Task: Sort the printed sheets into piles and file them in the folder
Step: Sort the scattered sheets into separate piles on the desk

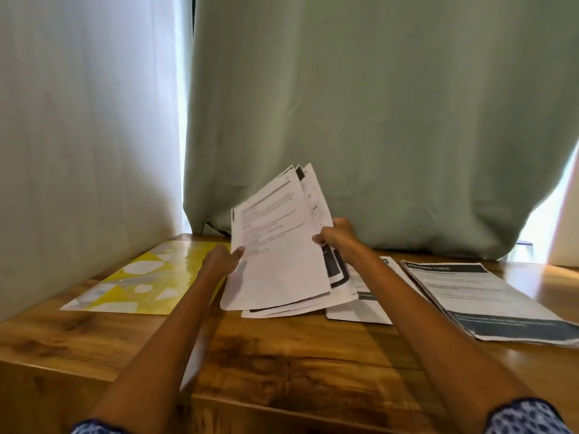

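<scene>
You hold the fanned stack of printed sheets (279, 245) tilted up at the middle of the worktop (282, 349), its lower edge resting on or just above the wood. Your left hand (221, 261) grips the stack's left edge, thumb on the front page and the other fingers hidden behind the paper. Your right hand (333, 234) pinches the right edge at about 3 o'clock of the stack, fingers curled round several pages. Just beside the stack at 4 o'clock lies a flat pile with a grey band (366, 305), partly under your right forearm. Farther out at 3 o'clock sits a second pile with a dark header (479, 299). At 9 o'clock the yellow patterned folder (147, 277) lies flat. Green curtains (376, 120) hang behind the worktop.
</scene>
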